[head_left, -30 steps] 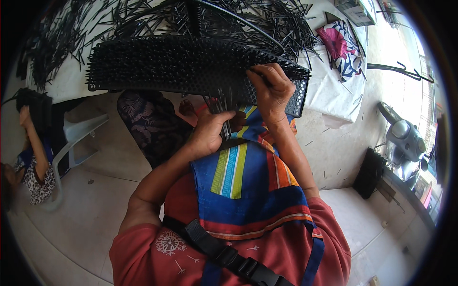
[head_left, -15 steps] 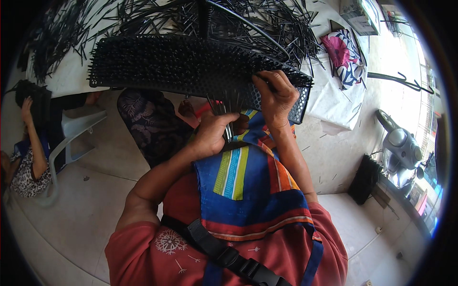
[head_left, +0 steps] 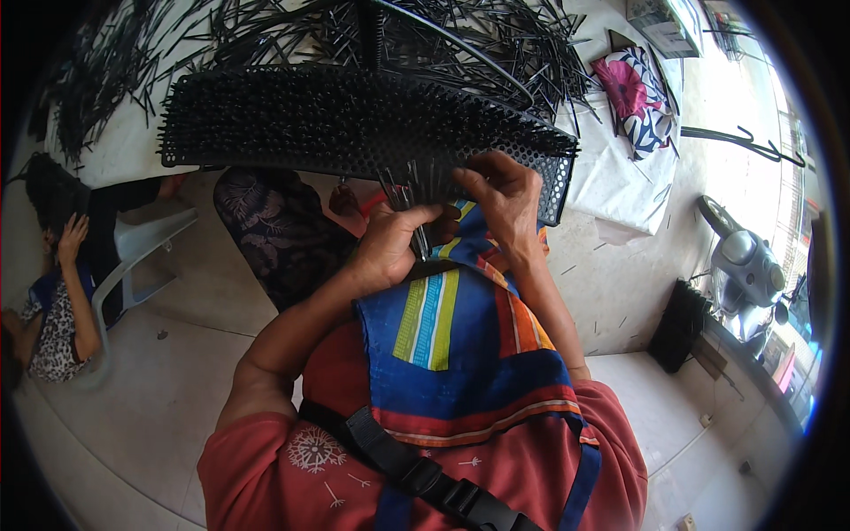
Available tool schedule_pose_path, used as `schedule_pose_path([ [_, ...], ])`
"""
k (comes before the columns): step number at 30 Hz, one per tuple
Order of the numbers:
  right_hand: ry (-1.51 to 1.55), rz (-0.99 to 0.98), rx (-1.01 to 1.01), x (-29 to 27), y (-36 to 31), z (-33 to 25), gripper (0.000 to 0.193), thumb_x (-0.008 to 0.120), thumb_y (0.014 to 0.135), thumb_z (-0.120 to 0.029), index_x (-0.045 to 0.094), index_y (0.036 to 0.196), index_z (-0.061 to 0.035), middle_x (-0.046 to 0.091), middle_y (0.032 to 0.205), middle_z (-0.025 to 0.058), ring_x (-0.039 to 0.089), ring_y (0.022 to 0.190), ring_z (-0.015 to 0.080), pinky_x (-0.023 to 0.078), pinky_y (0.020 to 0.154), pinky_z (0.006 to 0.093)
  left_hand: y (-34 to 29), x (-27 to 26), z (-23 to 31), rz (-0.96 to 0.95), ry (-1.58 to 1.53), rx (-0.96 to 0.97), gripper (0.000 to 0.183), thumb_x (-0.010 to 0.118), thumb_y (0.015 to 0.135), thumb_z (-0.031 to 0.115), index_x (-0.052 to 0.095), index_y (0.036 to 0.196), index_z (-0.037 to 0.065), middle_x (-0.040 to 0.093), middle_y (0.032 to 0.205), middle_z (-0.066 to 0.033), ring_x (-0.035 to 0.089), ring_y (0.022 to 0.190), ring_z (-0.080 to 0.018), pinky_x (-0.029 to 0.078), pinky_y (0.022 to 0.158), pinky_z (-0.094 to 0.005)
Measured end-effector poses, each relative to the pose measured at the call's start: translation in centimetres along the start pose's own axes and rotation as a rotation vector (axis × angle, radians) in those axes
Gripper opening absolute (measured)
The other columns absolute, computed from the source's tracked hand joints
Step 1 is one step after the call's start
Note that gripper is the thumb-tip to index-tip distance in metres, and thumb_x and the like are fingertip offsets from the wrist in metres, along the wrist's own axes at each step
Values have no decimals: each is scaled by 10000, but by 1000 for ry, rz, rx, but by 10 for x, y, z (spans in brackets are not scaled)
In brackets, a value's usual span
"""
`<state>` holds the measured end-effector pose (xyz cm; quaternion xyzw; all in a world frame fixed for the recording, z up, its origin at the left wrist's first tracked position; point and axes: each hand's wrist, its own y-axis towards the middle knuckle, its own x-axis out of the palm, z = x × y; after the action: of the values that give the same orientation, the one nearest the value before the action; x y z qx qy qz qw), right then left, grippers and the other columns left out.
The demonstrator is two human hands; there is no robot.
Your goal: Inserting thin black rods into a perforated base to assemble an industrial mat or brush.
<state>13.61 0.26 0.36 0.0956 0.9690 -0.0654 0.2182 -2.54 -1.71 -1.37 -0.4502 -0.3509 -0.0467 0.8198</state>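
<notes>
Two curled hands [head_left: 506, 202], thin dark strips [head_left: 421, 241] inside the left [head_left: 386, 248].

Left hand [head_left: 388, 248] hides part of the bundle of thin black strips [head_left: 400, 190]; strips overlap, count can't be told. Right hand [head_left: 506, 199]: fingertips partly hidden, can't tell whether they pinch a strip. Perforated black panel [head_left: 292, 115] dark and blurry around its middle; most holes hidden by its spikes. Loose strip pile [head_left: 531, 57] cut off by top edge, hides much of the surface [head_left: 611, 195]. Co-worker [head_left: 60, 332] fades into left rim. Red shirt [head_left: 266, 482] cut off at lower edge.
</notes>
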Motion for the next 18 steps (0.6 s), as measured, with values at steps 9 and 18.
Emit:
schedule_pose_path([
  [9, 418, -270, 476, -16, -1, 10, 93, 713, 785, -49, 665, 834, 14, 607, 643, -5, 530, 585, 45, 404, 530, 197, 2, 2, -4, -22, 49, -63, 237, 568, 891, -10, 577, 1127, -3, 663, 1002, -152, 690, 847, -264, 606, 730, -379],
  [18, 288, 292, -203, -7, 13, 22, 101, 699, 776, 49, 664, 855, -4, 604, 749, -9, 525, 659, 42, 406, 584, 184, 5, -5, -12, 74, 133, -8, 186, 554, 911, 59, 602, 1082, 6, 671, 970, -138, 676, 835, -223, 573, 727, -353],
])
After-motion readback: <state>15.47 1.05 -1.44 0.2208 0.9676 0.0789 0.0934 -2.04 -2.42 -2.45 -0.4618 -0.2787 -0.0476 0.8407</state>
